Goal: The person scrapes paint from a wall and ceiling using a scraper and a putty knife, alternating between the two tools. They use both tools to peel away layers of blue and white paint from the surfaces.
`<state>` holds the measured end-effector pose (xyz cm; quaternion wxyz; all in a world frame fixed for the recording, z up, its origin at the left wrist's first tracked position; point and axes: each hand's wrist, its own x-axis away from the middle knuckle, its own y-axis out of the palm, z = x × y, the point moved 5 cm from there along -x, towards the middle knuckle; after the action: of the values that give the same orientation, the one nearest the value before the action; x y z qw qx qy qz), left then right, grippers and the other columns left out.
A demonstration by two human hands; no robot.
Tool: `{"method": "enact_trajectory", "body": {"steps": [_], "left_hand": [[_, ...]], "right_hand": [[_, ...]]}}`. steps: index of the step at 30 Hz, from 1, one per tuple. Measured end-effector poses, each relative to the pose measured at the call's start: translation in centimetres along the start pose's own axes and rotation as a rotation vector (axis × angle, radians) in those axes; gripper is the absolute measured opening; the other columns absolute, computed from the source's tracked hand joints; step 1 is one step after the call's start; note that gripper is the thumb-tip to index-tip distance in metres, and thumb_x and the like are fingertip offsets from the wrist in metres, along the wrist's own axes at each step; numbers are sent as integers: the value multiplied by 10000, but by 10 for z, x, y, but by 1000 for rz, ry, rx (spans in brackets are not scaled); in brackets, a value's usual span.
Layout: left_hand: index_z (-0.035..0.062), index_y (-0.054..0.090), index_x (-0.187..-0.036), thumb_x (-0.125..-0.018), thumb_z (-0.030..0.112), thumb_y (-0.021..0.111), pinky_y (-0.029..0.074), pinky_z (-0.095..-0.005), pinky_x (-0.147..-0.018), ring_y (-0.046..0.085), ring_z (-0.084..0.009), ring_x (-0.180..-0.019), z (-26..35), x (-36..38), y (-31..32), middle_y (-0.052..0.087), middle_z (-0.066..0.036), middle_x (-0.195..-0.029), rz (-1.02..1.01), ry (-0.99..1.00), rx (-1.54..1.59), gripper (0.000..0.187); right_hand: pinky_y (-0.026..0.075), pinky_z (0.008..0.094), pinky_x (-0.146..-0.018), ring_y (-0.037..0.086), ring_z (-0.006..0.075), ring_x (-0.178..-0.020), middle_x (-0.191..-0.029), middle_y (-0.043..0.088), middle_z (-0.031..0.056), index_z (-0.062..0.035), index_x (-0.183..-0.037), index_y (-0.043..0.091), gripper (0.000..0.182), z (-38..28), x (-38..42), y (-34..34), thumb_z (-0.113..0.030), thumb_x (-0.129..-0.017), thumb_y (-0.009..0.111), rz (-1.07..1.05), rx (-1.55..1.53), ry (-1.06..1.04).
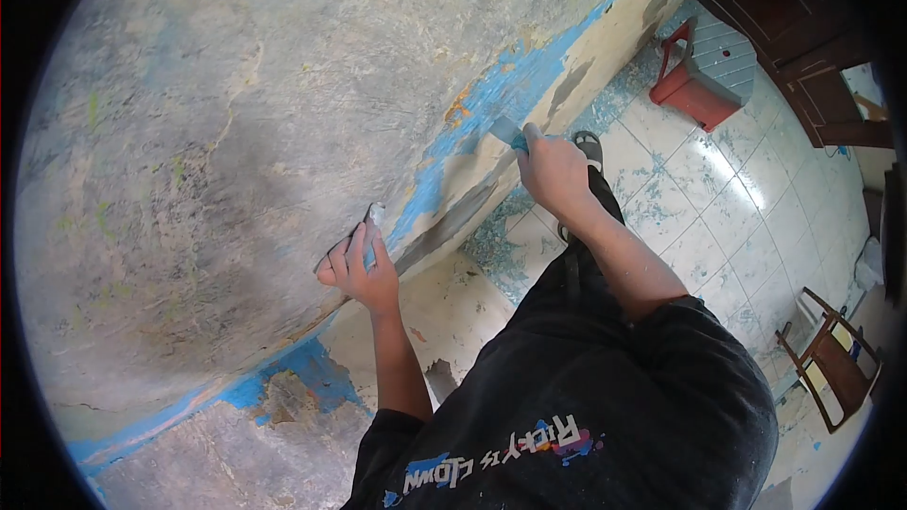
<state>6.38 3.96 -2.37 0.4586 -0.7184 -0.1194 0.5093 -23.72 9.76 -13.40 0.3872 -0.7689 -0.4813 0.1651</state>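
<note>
My right hand (pixel 556 170) grips a scraper (pixel 508 132), whose flat blade lies against the blue paint strip (pixel 543 71) on the lower wall. Against the bare grey wall (pixel 217 132) rests my left hand (pixel 362 274), closed around a small object (pixel 376 213) with a pale tip and a dark edge. A bit of blue shows between its fingers, but the hand hides most of the object, so its kind cannot be made out. Below the blue strip the wall is cream, with grey patches where paint has come off.
Blue paint flakes (pixel 505 246) litter the white floor tiles (pixel 699 184) along the wall. A red stool (pixel 704 76) with a grey top stands at the upper right, near a dark wooden cabinet (pixel 779 9). A wooden chair (pixel 836 359) is at the right edge.
</note>
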Motion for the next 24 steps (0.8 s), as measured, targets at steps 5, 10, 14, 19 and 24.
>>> {"method": "enact_trajectory", "body": {"steps": [5, 10, 14, 19, 24], "left_hand": [[145, 755, -1040, -725, 83, 806, 345, -398, -873, 457, -267, -975, -3, 2, -3, 625, -19, -981, 9, -4, 20, 325], [133, 752, -1055, -724, 77, 810, 357, -401, -885, 469, -266, -980, -4, 1, -6, 638, -24, -994, 15, 17, 5, 340], [142, 753, -1048, -715, 80, 819, 351, -399, -883, 470, -262, -979, -2, -1, -5, 636, -16, -984, 40, 9, 15, 345], [150, 754, -1048, -706, 87, 828, 349, -398, -874, 472, -259, -975, -2, -1, -6, 636, -10, -978, 53, -8, 19, 356], [147, 755, -1049, -712, 95, 829, 354, -394, -872, 482, -257, -960, 1, -3, -8, 640, -5, -973, 67, -17, 14, 349]], "right_hand": [[556, 498, -652, 699, 404, -753, -783, 686, 212, -26, -987, 641, 168, 3, -12, 16, -130, -861, 602, 10, 14, -8], [557, 508, -679, 698, 413, -782, -807, 691, 218, -29, -1003, 643, 183, -21, 0, -16, -144, -866, 606, 7, -33, 11], [553, 514, -687, 694, 413, -791, -809, 687, 221, -37, -1024, 638, 200, -9, -7, 4, -171, -877, 615, -28, -3, 61], [552, 520, -701, 692, 415, -803, -815, 688, 222, -39, -1059, 624, 243, -33, 5, -18, -205, -881, 633, -47, 12, 13], [541, 522, -714, 677, 440, -803, -811, 676, 243, -11, -1002, 625, 247, -26, 3, -26, -216, -872, 673, -27, -35, 36]]}}
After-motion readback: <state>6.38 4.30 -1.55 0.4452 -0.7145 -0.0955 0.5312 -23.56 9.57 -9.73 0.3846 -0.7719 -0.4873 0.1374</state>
